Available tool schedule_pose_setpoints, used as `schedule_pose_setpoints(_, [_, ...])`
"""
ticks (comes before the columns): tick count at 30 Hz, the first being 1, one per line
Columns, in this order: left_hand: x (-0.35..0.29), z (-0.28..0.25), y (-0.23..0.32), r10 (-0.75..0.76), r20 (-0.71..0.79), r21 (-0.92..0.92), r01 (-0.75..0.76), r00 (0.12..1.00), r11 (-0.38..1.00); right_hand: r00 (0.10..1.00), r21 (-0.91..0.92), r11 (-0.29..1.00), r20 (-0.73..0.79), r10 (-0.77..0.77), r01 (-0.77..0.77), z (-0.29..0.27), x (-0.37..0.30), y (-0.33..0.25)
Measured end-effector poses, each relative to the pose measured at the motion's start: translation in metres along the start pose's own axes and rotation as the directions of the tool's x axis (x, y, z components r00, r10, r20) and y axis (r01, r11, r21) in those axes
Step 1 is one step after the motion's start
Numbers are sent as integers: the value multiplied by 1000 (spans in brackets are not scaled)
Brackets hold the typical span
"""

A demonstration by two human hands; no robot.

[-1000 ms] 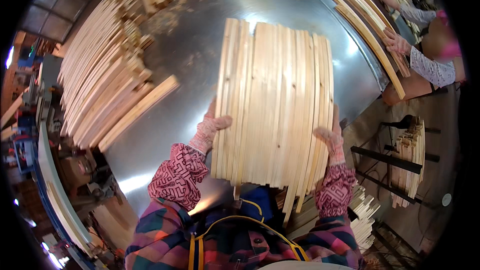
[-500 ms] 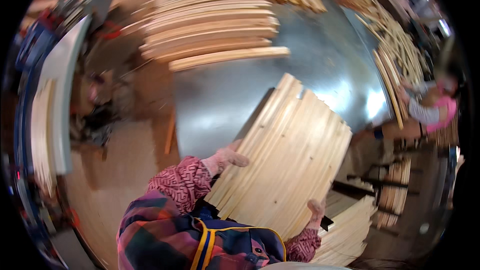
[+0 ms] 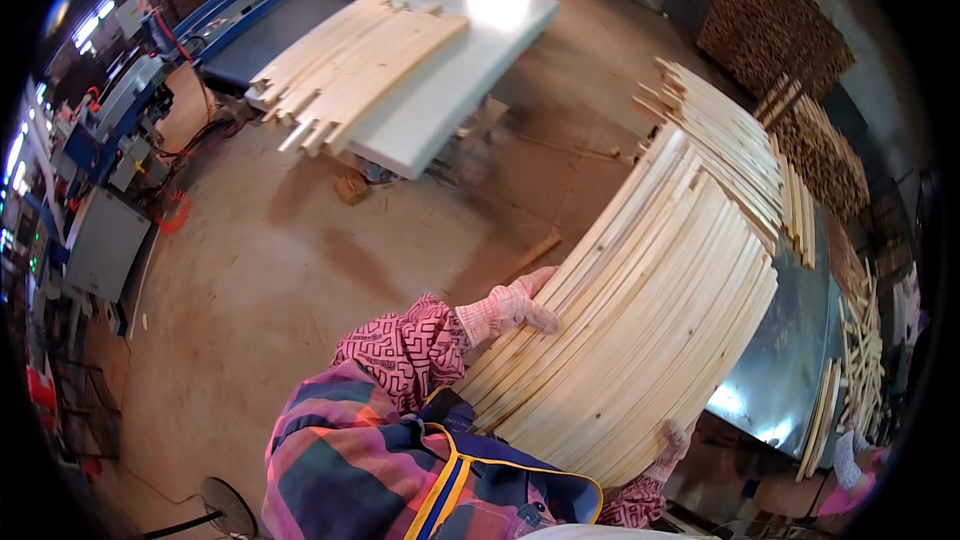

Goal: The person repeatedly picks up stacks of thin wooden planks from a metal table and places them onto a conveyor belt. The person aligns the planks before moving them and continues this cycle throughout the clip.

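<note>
Sheaf of pale wooden slats (image 3: 640,325): lies between left hand (image 3: 508,310) and right hand (image 3: 672,448), touching both; runs lengthwise from the body toward upper right. Left hand, gloved: pinches left long edge, thumb on top face. Right hand, gloved: clasps right edge; underside fingers hidden, cannot tell their spread. White table (image 3: 450,90): bears loose strips (image 3: 365,60). Metal table (image 3: 765,375): bears further slat stack (image 3: 720,135), beyond sheaf.

Gloved left grip (image 3: 512,310) forward, gloved right grip (image 3: 670,448) lower, both mid-hold
</note>
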State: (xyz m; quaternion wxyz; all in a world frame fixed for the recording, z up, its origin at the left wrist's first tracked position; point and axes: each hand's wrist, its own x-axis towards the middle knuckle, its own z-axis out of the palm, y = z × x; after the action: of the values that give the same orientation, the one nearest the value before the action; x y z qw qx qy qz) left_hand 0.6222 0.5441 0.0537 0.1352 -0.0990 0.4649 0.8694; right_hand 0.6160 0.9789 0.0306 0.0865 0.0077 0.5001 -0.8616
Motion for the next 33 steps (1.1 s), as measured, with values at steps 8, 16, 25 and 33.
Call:
schedule_pose_setpoints(8, [4,-42,19,398,-185,249,-349,898,903,921,-30,1000,391,3,10,31,157,5])
schedule_pose_setpoints(16, [-7,-42,15,614,-265,27,-630,744,776,824,-206,972,566,27,109,105,269,27])
schedule_pose_setpoints(25, [-2,-61,17,693,-406,206,-679,597,705,672,-285,958,715,190,32,171,335,5])
schedule_pose_setpoints(33, [-15,-11,3,723,-364,322,-649,587,689,736,-144,983,652,182,-116,116,341,-17])
